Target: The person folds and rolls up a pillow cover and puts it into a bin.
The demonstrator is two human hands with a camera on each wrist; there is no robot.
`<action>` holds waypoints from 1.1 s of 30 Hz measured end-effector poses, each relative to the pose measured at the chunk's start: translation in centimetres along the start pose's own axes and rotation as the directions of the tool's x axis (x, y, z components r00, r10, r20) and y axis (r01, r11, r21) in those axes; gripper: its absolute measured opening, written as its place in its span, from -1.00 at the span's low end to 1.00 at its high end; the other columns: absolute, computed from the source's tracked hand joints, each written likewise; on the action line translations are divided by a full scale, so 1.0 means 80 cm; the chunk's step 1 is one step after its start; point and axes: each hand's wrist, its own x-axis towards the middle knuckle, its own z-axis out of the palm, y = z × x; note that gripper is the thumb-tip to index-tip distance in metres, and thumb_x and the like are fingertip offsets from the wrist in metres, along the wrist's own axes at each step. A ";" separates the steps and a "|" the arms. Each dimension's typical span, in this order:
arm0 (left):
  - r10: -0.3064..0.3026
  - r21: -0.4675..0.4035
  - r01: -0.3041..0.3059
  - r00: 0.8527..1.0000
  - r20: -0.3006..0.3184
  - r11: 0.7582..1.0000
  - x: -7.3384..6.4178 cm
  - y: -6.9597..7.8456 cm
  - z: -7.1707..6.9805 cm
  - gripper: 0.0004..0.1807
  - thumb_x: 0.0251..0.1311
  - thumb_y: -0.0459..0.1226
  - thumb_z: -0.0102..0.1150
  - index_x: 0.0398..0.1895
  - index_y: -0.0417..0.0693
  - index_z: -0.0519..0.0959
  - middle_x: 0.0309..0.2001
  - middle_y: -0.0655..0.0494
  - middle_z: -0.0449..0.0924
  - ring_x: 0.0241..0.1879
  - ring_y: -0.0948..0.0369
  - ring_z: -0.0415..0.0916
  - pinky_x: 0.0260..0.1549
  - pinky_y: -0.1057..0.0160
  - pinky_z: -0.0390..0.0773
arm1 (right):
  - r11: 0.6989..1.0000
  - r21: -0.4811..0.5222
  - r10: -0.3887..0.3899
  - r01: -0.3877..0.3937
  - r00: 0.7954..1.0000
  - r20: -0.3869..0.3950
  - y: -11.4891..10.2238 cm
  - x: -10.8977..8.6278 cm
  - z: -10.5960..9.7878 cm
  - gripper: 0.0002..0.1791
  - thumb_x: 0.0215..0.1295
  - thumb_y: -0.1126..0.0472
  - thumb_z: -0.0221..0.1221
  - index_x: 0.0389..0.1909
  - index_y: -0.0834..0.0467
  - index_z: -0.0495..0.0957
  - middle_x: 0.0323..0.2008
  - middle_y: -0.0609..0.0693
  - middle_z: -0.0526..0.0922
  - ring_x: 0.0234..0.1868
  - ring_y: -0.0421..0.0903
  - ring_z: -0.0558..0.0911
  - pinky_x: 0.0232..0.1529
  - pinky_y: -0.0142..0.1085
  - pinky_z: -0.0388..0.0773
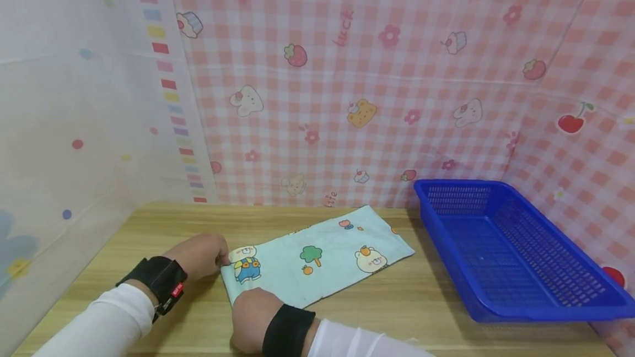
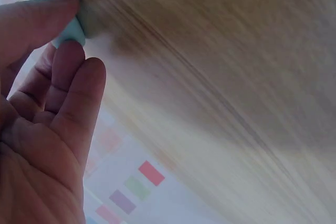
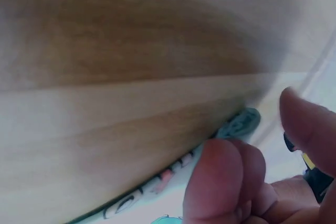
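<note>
A light mint-green folded cloth (image 1: 342,258) printed with bears, a tree and oranges lies slantwise on the wooden table. At its far left corner, my left hand (image 1: 205,255) pinches the edge; in the left wrist view the cloth edge (image 2: 68,30) sits between thumb and fingertips. My right hand (image 1: 255,318) is at the near left corner and covers part of it from above. From the right wrist, the thumb (image 3: 307,129) stands apart from the bent fingers (image 3: 212,182), which overlap the cloth close to its rolled, layered end (image 3: 241,123).
A blue plastic basket (image 1: 471,288) with perforated walls stands on the table at the right, beyond the cloth's right end. Pink checked fabric (image 1: 317,87) hangs behind the wooden table (image 1: 397,313), and whitish fabric (image 1: 74,103) hangs at the left. Both wrists wear black bands.
</note>
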 end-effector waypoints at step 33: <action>-0.074 0.033 0.070 0.990 0.118 0.997 0.021 0.023 -0.003 -0.73 0.29 -0.43 0.25 -0.56 0.03 0.55 -0.53 0.20 0.45 -0.47 0.20 0.38 -0.41 0.24 0.36 | 0.861 0.505 0.020 -0.067 0.995 0.097 0.047 0.001 -0.009 -0.81 0.19 0.38 0.33 -0.55 0.21 0.55 -0.68 0.04 0.57 -0.70 -0.11 0.47 -0.59 -0.32 0.31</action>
